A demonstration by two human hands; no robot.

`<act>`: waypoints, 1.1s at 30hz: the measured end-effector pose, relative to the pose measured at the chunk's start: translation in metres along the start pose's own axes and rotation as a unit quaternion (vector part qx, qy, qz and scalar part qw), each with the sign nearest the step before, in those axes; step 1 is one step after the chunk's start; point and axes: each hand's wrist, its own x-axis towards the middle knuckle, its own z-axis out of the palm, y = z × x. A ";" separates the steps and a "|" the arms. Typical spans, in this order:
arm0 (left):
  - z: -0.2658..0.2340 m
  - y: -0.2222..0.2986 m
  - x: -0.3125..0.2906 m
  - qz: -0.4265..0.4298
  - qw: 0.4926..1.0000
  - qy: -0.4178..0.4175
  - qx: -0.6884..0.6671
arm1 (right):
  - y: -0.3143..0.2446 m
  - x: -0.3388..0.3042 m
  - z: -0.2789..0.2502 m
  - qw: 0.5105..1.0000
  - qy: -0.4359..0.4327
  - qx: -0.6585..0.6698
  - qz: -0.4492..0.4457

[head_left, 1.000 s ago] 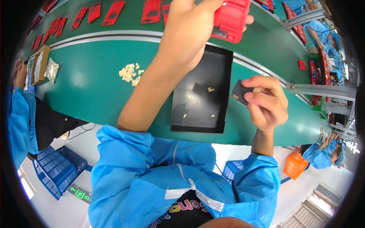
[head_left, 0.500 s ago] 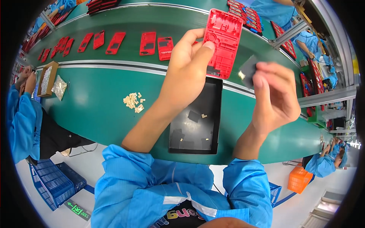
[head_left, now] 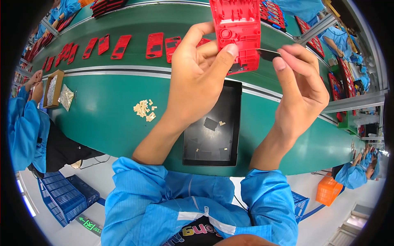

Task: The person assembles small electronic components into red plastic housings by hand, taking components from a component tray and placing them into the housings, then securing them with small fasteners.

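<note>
My left hand (head_left: 201, 74) grips a red plastic housing (head_left: 242, 24) by its left side, thumb on the ribbed inner face. The housing is raised above the far end of a black tray (head_left: 236, 123). Between the thumb and fingers of my right hand (head_left: 301, 82) is a thin black sheet (head_left: 269, 55), seen nearly edge-on. Its left end reaches the housing's right edge; whether they touch I cannot tell. Inside the tray lie a dark rectangular piece (head_left: 211, 124) and a few small cream bits (head_left: 222, 123).
A pile of small cream pieces (head_left: 142, 108) lies left of the tray. Red housings (head_left: 121, 47) line the green belt beyond the metal rail. At far left stand a cardboard box (head_left: 54, 88) and a clear bag (head_left: 66, 97), near a co-worker's hands (head_left: 36, 86).
The housing has come up closer and tilted. My right hand has brought the black sheet up and left to the housing's edge, turning it from face-on to nearly edge-on.
</note>
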 end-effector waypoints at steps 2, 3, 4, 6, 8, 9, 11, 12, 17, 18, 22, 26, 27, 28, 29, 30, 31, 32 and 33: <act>-0.001 0.000 0.000 0.013 0.998 -0.010 0.055 | 0.000 -0.002 -0.001 1.000 0.014 0.008 0.003; -0.001 -0.001 0.000 0.014 0.998 -0.011 0.056 | -0.004 -0.003 -0.001 0.998 0.020 0.046 0.047; -0.001 -0.001 0.000 0.013 0.999 -0.018 0.044 | -0.007 -0.004 0.000 0.992 0.025 0.085 0.091; 0.000 0.001 -0.001 0.012 0.999 -0.026 0.034 | -0.013 -0.003 0.006 0.986 0.037 0.095 0.132; 0.003 0.001 -0.003 -0.012 1.000 -0.011 -0.002 | -0.014 -0.004 0.007 0.978 0.050 0.101 0.173; 0.003 0.001 -0.004 -0.013 1.000 -0.013 -0.002 | -0.014 -0.005 0.007 0.977 0.038 0.102 0.184; 0.004 0.003 -0.004 -0.006 1.000 -0.023 -0.008 | -0.014 -0.005 0.009 0.975 0.026 0.107 0.194; 0.005 0.004 -0.005 -0.006 1.000 -0.023 -0.007 | -0.014 -0.005 0.011 0.976 0.032 0.105 0.186; 0.006 0.004 -0.006 -0.010 1.000 -0.025 -0.012 | -0.012 -0.007 0.013 0.977 0.038 0.109 0.177; 0.006 0.004 -0.006 -0.010 1.000 -0.025 -0.012 | -0.012 -0.008 0.013 0.978 0.033 0.107 0.177; 0.004 0.007 -0.006 -0.014 1.000 -0.026 -0.010 | -0.008 -0.009 0.010 0.988 0.000 0.077 0.131; 0.007 0.007 -0.006 -0.020 0.999 -0.026 -0.016 | -0.008 -0.009 0.014 0.990 0.014 0.051 0.128; 0.007 0.009 -0.007 -0.019 0.999 -0.026 -0.017 | -0.006 -0.011 0.016 0.997 0.018 -0.044 0.066; 0.006 0.010 -0.009 -0.017 1.000 -0.019 -0.014 | -0.004 -0.015 0.020 0.990 0.021 -0.138 0.004; 0.006 0.010 -0.009 -0.016 1.000 -0.011 -0.011 | 0.000 -0.018 0.025 0.982 0.027 -0.183 -0.043; 0.005 0.007 -0.009 -0.015 1.000 -0.011 -0.011 | -0.001 -0.020 0.030 0.978 0.021 -0.197 -0.067; 0.004 0.003 -0.009 0.003 1.000 0.009 -0.008 | -0.004 -0.023 0.036 0.974 0.015 -0.208 -0.091; 0.004 0.002 -0.008 0.021 0.999 0.030 -0.005 | -0.007 -0.028 0.041 0.973 0.010 -0.210 -0.094; 0.003 0.003 -0.008 0.014 0.999 0.042 -0.010 | -0.006 -0.029 0.045 0.974 0.009 -0.206 -0.094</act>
